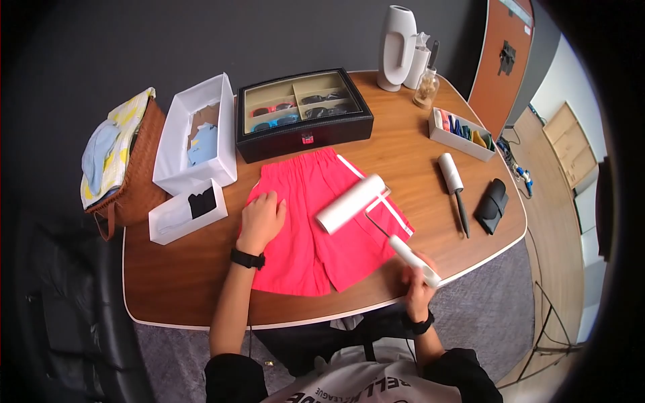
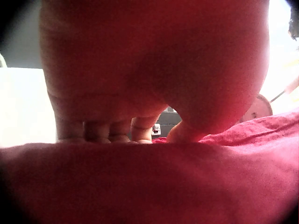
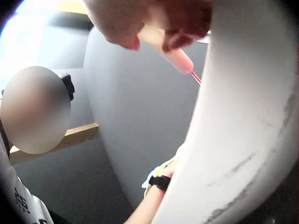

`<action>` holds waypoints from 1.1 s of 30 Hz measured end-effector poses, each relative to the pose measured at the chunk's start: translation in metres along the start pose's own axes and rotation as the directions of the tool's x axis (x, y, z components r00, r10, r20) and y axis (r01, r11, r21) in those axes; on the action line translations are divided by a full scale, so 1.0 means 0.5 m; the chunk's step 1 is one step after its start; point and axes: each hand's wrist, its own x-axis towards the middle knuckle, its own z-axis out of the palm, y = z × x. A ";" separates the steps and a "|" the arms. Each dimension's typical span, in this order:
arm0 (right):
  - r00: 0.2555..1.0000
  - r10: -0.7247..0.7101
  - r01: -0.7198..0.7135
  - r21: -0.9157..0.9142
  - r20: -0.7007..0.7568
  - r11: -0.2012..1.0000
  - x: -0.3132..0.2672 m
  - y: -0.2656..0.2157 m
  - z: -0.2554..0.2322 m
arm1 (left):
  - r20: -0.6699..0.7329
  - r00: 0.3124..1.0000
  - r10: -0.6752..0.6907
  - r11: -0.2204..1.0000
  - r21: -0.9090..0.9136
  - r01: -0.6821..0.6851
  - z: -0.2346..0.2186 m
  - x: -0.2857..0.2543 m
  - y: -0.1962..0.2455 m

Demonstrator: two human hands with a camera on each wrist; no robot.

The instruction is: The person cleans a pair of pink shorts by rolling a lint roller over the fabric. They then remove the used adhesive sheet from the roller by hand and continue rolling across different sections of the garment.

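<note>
Bright pink shorts [image 1: 295, 221] with white side stripes lie spread flat on the wooden table. My left hand [image 1: 263, 220] rests on their left side, its fingertips pressing the cloth; the left wrist view shows the palm arched over the pink fabric [image 2: 149, 186]. In my right hand [image 1: 418, 289], near the table's front edge, I grip the white handle [image 1: 402, 250] of a large lint roller. Its wide white roll [image 1: 351, 205] lies across the right leg of the shorts. From below, the right wrist view shows fingers curled round the handle [image 3: 180, 60].
Behind the shorts stands a black display case [image 1: 306, 138] of sunglasses. To the left are a large white box [image 1: 195, 171], a small white box [image 1: 188, 225] and a wicker basket [image 1: 138, 171]. A smaller lint roller [image 1: 450, 172], black pouch [image 1: 494, 206] and white tray [image 1: 460, 142] lie right.
</note>
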 end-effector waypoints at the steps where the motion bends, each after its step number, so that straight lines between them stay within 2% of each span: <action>1: 0.966 0.108 -0.074 -0.146 0.236 0.987 0.035 -0.030 0.011 | -0.005 1.000 -0.007 1.000 -0.021 0.007 0.000 0.000 0.000; 2: 0.961 0.086 -0.072 -0.065 0.262 0.995 0.040 -0.022 0.018 | -0.009 1.000 -0.010 0.999 -0.041 0.010 0.000 0.001 0.001; 5: 0.963 0.147 -0.130 -0.090 0.225 0.987 0.036 -0.026 0.026 | 0.009 1.000 -0.013 0.999 -0.044 0.013 -0.005 0.001 0.003; 7: 0.971 0.151 -0.151 -0.010 0.187 0.988 0.038 -0.017 0.024 | 0.012 1.000 -0.012 1.000 -0.014 0.012 -0.005 -0.001 0.006; 10: 0.969 0.167 -0.149 -0.109 0.181 0.983 0.034 -0.011 0.025 | -0.005 1.000 -0.002 1.000 0.003 0.002 -0.005 0.003 0.001; 12: 0.979 0.109 -0.087 -0.130 0.172 0.988 0.035 -0.011 0.036 | -0.012 1.000 0.005 1.000 -0.017 -0.005 -0.006 0.005 0.001; 14: 0.975 -0.014 0.070 -0.245 0.223 0.967 0.037 -0.021 0.043 | -0.013 1.000 -0.015 0.999 -0.051 0.015 -0.004 0.000 0.003; 16: 0.976 0.003 0.052 -0.245 0.219 0.968 0.037 -0.028 0.045 | 0.000 1.000 -0.019 0.998 -0.052 0.019 -0.004 -0.002 0.005; 19: 0.977 -0.044 0.104 -0.291 0.207 0.951 0.035 -0.019 0.038 | 0.015 1.000 -0.024 0.999 -0.045 0.024 -0.007 0.002 0.003; 22: 0.991 -0.035 0.088 -0.429 0.130 0.899 0.038 -0.031 0.039 | 0.007 1.000 -0.023 0.999 -0.045 0.023 -0.002 0.002 0.001; 24: 0.964 -0.204 0.261 -0.474 0.170 0.841 0.048 -0.039 0.056 | 0.008 1.000 -0.005 1.000 -0.015 0.006 -0.002 0.003 -0.001; 25: 0.971 -0.133 0.217 -0.504 0.197 0.836 0.045 -0.046 0.059 | 0.009 1.000 -0.005 1.000 -0.018 0.005 -0.002 0.003 -0.002; 26: 0.919 -0.260 0.390 -0.573 0.298 0.721 0.051 -0.037 0.059 | 0.022 1.000 -0.008 0.999 -0.031 0.009 -0.002 0.004 -0.001; 30: 0.922 -0.173 0.365 -0.624 0.347 0.691 0.050 -0.044 0.067 | 0.009 1.000 -0.014 1.000 -0.019 0.014 -0.001 0.002 0.000; 33: 0.919 -0.172 0.368 -0.614 0.355 0.698 0.054 -0.038 0.070 | 0.009 1.000 -0.013 1.000 -0.012 0.013 -0.002 0.001 -0.001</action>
